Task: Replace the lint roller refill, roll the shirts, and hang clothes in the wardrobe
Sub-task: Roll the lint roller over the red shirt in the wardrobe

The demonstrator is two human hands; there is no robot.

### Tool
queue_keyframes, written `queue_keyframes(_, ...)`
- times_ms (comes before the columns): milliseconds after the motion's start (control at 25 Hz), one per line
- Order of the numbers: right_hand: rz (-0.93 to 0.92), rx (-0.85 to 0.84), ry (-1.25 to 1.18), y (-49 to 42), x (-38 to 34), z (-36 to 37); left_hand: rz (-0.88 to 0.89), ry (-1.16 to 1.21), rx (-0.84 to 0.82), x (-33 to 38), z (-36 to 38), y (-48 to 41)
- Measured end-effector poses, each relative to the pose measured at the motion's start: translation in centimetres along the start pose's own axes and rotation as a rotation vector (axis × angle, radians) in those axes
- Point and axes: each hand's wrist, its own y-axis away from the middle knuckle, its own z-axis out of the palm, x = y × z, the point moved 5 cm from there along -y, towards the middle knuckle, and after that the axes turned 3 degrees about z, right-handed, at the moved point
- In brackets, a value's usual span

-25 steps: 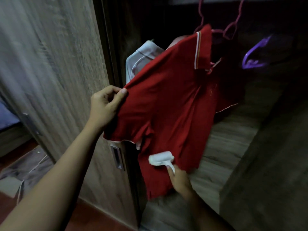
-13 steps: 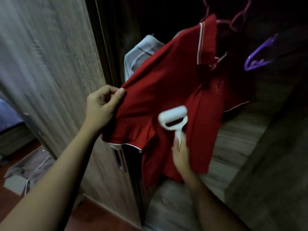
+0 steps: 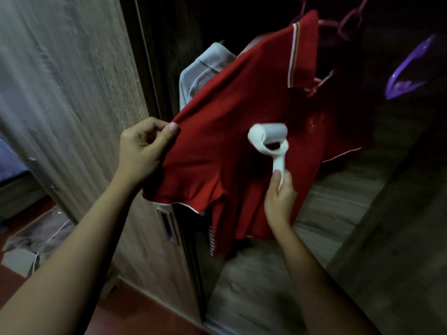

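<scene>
A red polo shirt [image 3: 232, 122] with white trim hangs on a pink hanger [image 3: 343, 25] inside the open wardrobe. My left hand [image 3: 142, 151] pinches the shirt's sleeve edge and pulls the cloth out taut to the left. My right hand [image 3: 278, 199] grips the handle of a white lint roller [image 3: 268, 139], whose roll lies against the shirt's chest. A grey-white shirt [image 3: 203, 71] hangs behind the red one, mostly hidden.
A purple hanger [image 3: 408, 76] hangs at the right in the dark wardrobe. The wooden wardrobe door [image 3: 79, 97] with a metal recessed handle [image 3: 167, 226] stands at the left. A wooden shelf [image 3: 326, 213] lies below the shirts. Cloth and a cable lie on the floor at lower left.
My right hand has rolled the lint roller up the red shirt, from near the hem to the chest. My left hand keeps hold of the sleeve.
</scene>
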Motion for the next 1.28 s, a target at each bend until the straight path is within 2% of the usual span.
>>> queue_keyframes(80,-0.032,0.065,-0.051,-2.1,-2.3,-0.2,0.0,0.002,-0.005,0.0,0.1,0.1)
queue_keyframes(160,0.013,0.027,-0.011,-2.0,-1.8,0.7,0.005,0.011,-0.005,0.0,0.1,0.1)
queue_keyframes(360,0.085,-0.341,0.207,5.1,6.2,3.2,0.002,0.011,0.001,-0.2,-0.1,0.0)
queue_keyframes(440,0.124,-0.256,0.203,3.5,7.6,1.8,0.016,-0.002,-0.008,-0.1,0.0,0.1)
queue_keyframes(680,0.157,0.066,0.2,-11.1,5.1,-4.5,0.039,-0.016,-0.003,-0.3,-0.1,0.0)
queue_keyframes(760,0.188,0.054,0.177,-12.1,4.9,-5.0,0.04,-0.016,-0.005,-0.2,-0.2,-0.1)
queue_keyframes(1000,0.195,-0.283,0.157,-0.6,8.7,-0.7,0.041,-0.034,-0.011,0.1,-0.2,-0.1)
queue_keyframes(1080,0.248,-0.242,0.153,-1.9,9.0,-1.4,0.032,-0.026,-0.013,0.1,-0.1,-0.1)
queue_keyframes(1280,0.32,0.027,0.142,-14.5,6.2,-4.7,0.018,-0.036,-0.025,0.0,-0.2,0.0)
